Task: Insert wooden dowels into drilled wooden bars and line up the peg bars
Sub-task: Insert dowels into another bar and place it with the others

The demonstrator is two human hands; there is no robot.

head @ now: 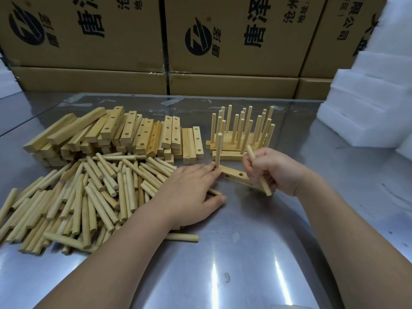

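Table (223,259), centre: left hand (191,190) flat, fingers straight, tips touching drilled bar (234,175) bearing upright dowel (218,150). Right hand (274,172), fingers clenched round tilted dowel (265,186). Loose dowels (84,197) at 9 o'clock; bar pile (116,134) at 10; finished peg bars (240,139) at 12. Cardboard boxes (234,41) behind, closed, contents hidden.

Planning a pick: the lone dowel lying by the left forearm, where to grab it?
Pinch the dowel near its free right end, from above, fingers across its width. It lies flat on the table, bare steel on both long sides; the left forearm covers its other end.
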